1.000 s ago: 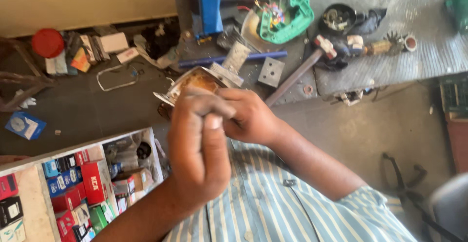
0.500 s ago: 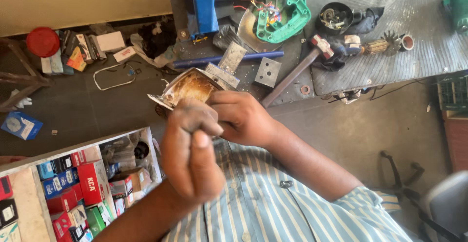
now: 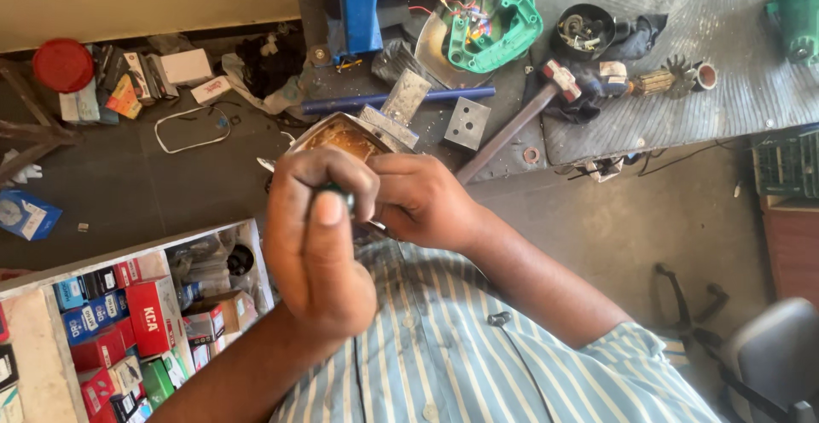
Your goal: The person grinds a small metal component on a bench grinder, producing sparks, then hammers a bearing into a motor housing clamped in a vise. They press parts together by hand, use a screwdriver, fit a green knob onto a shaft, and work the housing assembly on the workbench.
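Note:
My left hand is closed in a fist around a dark green tool handle; only a bit of the handle shows between the fingers. My right hand sits just to its right and grips a silver metal casing with a rusty brown inside. The casing's lower part is hidden behind both hands. Both hands are held close to my chest, above my blue striped shirt.
On the grey bench lie a hammer, a square metal plate, a blue rod, an opened green tool housing and motor parts. A shelf of small boxes stands lower left, a chair lower right.
My left fist has shifted a little to the right and turned on the tool handle. My right hand stays on the casing.

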